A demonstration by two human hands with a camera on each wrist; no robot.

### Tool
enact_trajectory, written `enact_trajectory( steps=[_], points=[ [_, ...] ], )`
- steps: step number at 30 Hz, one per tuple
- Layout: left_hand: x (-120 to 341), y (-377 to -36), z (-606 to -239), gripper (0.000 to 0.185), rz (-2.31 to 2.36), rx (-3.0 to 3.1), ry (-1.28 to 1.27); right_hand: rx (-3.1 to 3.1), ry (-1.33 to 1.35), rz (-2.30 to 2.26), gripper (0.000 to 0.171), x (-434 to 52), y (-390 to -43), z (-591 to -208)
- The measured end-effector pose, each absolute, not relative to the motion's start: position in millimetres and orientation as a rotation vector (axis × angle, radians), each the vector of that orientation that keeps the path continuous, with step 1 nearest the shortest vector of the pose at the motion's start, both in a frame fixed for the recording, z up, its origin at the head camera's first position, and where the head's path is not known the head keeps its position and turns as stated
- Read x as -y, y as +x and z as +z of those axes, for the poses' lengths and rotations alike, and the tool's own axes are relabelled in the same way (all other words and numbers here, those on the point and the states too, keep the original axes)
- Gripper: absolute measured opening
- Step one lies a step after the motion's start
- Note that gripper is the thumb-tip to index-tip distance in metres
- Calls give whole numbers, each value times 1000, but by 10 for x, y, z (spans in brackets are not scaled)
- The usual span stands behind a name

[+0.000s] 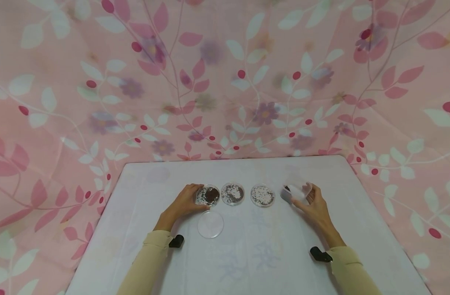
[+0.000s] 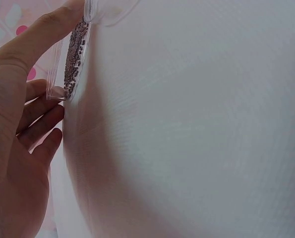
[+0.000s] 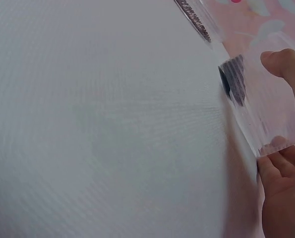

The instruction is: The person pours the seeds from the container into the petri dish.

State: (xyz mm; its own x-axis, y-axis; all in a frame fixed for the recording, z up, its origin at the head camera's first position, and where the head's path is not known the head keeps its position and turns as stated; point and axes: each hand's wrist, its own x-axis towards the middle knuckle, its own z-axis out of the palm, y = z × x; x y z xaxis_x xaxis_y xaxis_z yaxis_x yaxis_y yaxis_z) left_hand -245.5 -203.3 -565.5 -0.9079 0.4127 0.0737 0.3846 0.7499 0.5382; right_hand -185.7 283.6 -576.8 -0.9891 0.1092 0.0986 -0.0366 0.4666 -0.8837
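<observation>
My left hand [image 1: 187, 200] grips a round clear petri dish [image 1: 208, 196] by its sides, thumb on the near edge and fingers at the far side. Dark brown granules and white bits lie in it; the left wrist view shows the granules [image 2: 76, 52] through the wall. In front of this dish lies a clear round lid [image 1: 210, 224]. At the right, my right hand [image 1: 315, 207] holds a clear ribbed plastic tub [image 3: 271, 109] between thumb and fingers. Something dark [image 3: 234, 79] shows at the tub's left end; its kind is unclear.
Two more petri dishes with white and dark bits stand between the hands, one [image 1: 232, 194] beside the held dish, another [image 1: 263, 195] nearer the tub. All are on a white-covered table [image 1: 269, 262]. A pink floral cloth [image 1: 225, 82] hangs behind it.
</observation>
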Motion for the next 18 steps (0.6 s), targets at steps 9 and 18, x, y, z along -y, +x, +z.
enact_trajectory(
  steps=[9, 18],
  points=[
    [2026, -2451, -5642, 89, 895, -2877, 650, 2598, -72, 1548, 101, -2839, -1802, -5748],
    [2034, -2441, -5635, 90, 898, -2876, 638, 2642, -68, 1477, 108, -2835, -1788, -5697]
  ],
)
